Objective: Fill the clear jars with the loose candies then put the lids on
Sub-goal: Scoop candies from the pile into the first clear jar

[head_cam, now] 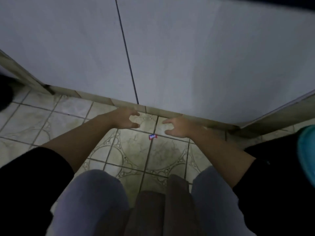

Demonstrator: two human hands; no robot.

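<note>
One small wrapped candy (152,136), red and blue with white lettering, lies on the patterned tile floor (129,150) on a grout line. My left hand (125,119) hovers just above and left of it, fingers loosely spread and holding nothing. My right hand (177,127) hovers to the candy's right, fingers also spread and empty. Neither hand touches the candy. No jars or lids are in view.
White cabinet doors (170,48) with a dark vertical seam stand right behind the hands, above a tiled plinth. My knees in light trousers (92,201) fill the lower frame. A turquoise object (306,150) sits at the right edge.
</note>
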